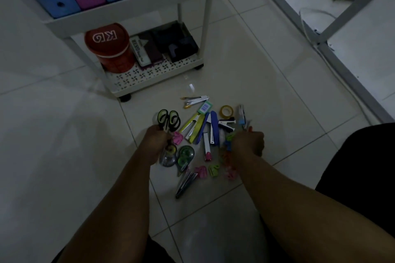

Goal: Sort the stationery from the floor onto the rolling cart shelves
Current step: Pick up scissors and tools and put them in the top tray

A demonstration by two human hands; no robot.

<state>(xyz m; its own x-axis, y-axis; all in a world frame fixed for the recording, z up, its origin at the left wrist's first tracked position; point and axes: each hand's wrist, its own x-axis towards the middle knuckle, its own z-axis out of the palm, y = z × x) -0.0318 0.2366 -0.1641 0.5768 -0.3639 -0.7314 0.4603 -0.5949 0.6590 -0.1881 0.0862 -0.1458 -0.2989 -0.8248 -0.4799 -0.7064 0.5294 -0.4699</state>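
Green-handled scissors (pixel 168 120) held by curled left hand (pixel 156 139), handles toward cart (pixel 132 17), long axis running away from the body; right hand (pixel 249 143) closed over small items at the stationery pile (pixel 205 134) on pale glossy tiled floor (pixel 267 83), dim room.

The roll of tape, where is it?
The roll of tape lies on the floor at the pile's far right, beyond the right hand, beside the blue stapler.
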